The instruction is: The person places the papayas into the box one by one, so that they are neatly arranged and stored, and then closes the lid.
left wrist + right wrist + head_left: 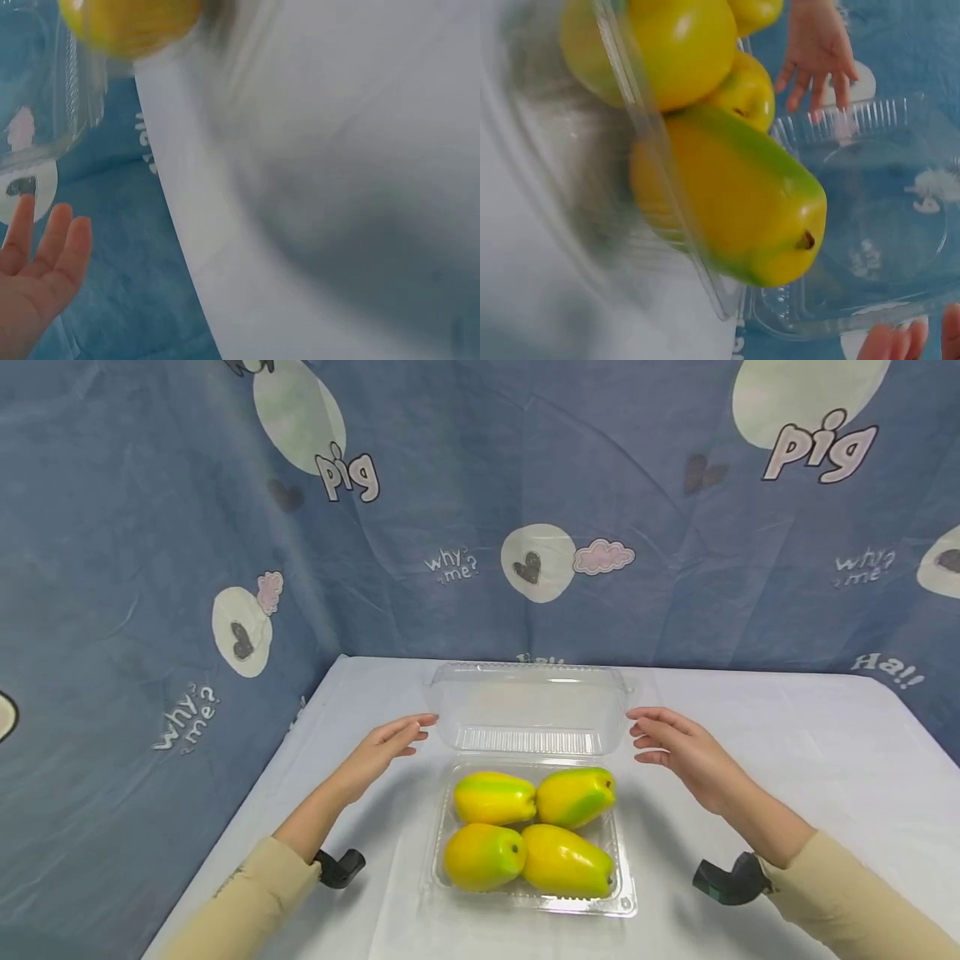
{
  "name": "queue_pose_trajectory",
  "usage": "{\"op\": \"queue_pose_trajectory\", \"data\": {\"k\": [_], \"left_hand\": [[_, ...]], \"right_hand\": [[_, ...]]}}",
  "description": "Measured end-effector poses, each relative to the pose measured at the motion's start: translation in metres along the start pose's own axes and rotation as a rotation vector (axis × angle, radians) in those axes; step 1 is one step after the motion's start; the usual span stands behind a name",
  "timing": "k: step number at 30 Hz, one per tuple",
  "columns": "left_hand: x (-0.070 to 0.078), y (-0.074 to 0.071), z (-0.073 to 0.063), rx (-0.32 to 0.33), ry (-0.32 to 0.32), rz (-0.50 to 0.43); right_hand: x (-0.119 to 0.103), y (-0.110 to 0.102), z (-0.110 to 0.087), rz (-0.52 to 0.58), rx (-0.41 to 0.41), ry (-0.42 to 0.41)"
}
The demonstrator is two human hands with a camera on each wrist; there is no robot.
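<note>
A clear plastic clamshell box (624,906) lies on the table with its lid (528,706) raised behind it. Several yellow papayas (566,860) with green patches fill its base in two rows. My left hand (386,747) is beside the lid's left edge, its fingers loosely extended and holding nothing. On the opposite side my right hand (690,756) hovers near the lid's right edge, fingers slightly bent, nothing in them. The right wrist view has a papaya (735,199) close up, the lid (877,202) beyond it, and the right fingertips (896,341) at the bottom edge.
A white cloth covers the table (810,760). Blue printed fabric (637,468) hangs behind and along the left side. Each wrist wears a black camera mount, the left mount (341,868) and the right mount (731,878), on either side of the box.
</note>
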State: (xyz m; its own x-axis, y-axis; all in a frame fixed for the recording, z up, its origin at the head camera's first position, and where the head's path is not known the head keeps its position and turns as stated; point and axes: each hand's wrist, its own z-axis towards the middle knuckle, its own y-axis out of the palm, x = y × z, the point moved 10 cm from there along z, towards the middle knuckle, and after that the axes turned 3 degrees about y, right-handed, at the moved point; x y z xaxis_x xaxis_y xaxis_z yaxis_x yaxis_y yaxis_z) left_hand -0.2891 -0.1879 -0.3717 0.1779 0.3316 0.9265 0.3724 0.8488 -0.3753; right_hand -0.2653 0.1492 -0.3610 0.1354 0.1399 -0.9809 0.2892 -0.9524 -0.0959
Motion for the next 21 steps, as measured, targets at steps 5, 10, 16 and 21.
{"op": "queue_pose_trajectory", "data": {"k": [5,10,16,21], "left_hand": [[0.000,0.004,-0.018,0.031,0.037,0.069],[0.002,0.011,-0.037,0.035,0.078,0.094],[0.005,0.020,-0.057,0.044,0.103,0.091],[-0.002,0.032,-0.071,0.009,0.032,0.069]], "right_hand": [[0.005,0.009,-0.018,0.019,-0.024,-0.024],[0.016,0.022,-0.037,0.029,-0.087,-0.012],[0.033,0.034,-0.058,0.011,-0.130,0.043],[0.050,0.042,-0.070,0.016,-0.165,0.084]]}}
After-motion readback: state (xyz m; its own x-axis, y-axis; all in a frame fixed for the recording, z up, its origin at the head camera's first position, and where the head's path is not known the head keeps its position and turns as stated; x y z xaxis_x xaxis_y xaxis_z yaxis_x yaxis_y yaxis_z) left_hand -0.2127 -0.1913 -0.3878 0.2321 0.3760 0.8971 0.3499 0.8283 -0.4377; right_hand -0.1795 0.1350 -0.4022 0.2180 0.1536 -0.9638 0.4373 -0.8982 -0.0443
